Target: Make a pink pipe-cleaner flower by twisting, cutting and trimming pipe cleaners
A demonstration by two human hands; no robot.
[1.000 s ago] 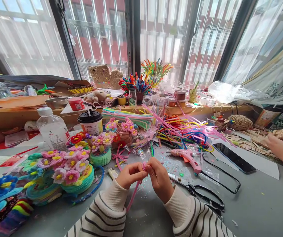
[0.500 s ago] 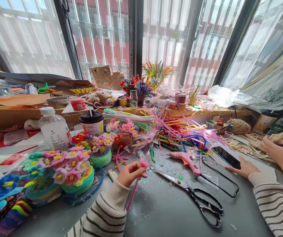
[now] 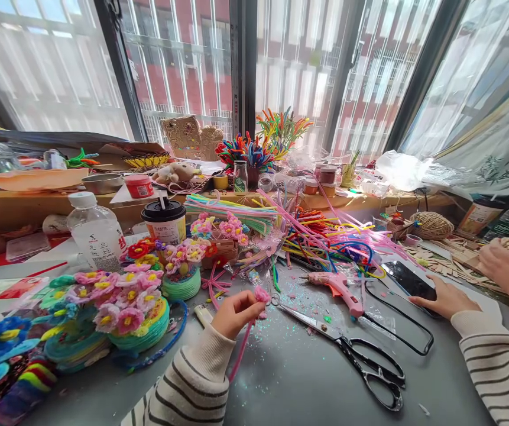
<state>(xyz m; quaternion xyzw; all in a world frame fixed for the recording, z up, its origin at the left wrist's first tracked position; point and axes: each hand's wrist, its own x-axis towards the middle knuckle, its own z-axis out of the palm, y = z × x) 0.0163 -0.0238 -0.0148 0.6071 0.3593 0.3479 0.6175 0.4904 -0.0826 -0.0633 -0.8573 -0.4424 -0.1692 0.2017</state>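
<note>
the pink pipe cleaner [image 3: 254, 297] is now pinched by the left hand [image 3: 235, 312] alone, just left of the scissors [image 3: 347, 349]; the right hand [image 3: 443, 302] has been moved right of them, laid flat on the phone [image 3: 409, 283], grasping nothing; twisting is judged paused

Scissors [image 3: 347, 349] right of the pipe cleaner [image 3: 247, 328], glue gun [image 3: 338, 288] behind, phone [image 3: 409, 282] farther right.

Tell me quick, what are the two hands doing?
Left hand: closed, pinching a pink pipe cleaner.
Right hand: open, fingers resting on the black phone.
</note>
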